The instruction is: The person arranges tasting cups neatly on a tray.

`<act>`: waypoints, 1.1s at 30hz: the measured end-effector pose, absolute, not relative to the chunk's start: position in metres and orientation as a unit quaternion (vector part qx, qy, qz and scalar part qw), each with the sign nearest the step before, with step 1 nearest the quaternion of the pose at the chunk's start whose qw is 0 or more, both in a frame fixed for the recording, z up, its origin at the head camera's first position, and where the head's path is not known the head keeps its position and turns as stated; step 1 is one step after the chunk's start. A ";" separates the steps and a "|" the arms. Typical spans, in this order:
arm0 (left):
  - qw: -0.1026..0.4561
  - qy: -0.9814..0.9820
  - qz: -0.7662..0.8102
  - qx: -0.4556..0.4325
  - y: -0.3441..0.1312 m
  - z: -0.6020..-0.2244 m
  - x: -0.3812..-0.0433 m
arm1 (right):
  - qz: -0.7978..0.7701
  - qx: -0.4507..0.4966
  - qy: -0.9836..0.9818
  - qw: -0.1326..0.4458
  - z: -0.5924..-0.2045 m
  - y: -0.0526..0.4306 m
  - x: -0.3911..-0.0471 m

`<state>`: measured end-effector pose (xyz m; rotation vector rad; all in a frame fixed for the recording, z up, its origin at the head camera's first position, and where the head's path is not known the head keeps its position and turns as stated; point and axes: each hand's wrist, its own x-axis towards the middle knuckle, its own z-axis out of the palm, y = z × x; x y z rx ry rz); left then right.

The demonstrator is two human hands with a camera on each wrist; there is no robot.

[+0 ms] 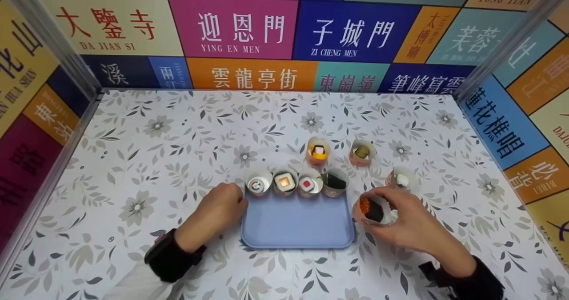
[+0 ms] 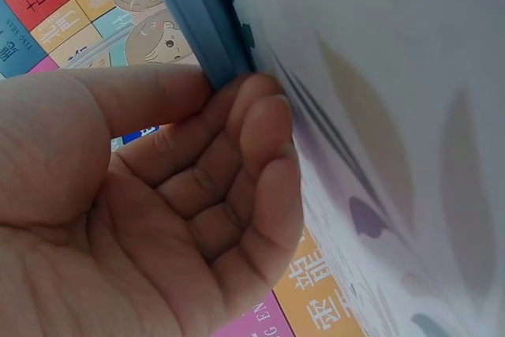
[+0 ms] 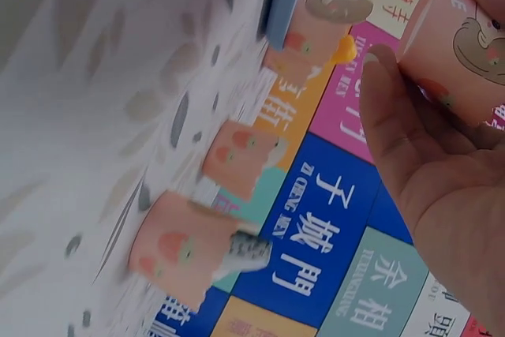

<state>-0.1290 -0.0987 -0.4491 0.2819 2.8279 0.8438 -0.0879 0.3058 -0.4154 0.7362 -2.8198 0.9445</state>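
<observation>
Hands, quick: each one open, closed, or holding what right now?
Left hand: closed, pinching the edge of the blue tray.
Right hand: closed, holding a paper cup with a sushi piece in it.

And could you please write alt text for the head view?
A person's right hand holds a cup of orange-topped sushi right of a blue tray; the left hand holds its left edge. Four filled cups line the tray's far side, and three more cups stand off it.

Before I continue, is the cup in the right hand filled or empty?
Filled: the cup in the right hand holds a dark-wrapped piece with orange topping, visible inside its rim in the head view.
</observation>
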 end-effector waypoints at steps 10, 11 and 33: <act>0.095 0.952 0.276 0.096 -0.097 -0.449 -0.130 | 0.335 0.251 -0.908 -0.023 -0.414 0.267 -0.094; 0.096 0.952 0.276 0.095 -0.097 -0.449 -0.130 | 0.336 0.256 -0.906 -0.025 -0.415 0.262 -0.095; 0.089 0.954 0.270 0.097 -0.098 -0.449 -0.129 | 0.336 0.347 -0.874 -0.053 -0.417 0.176 -0.110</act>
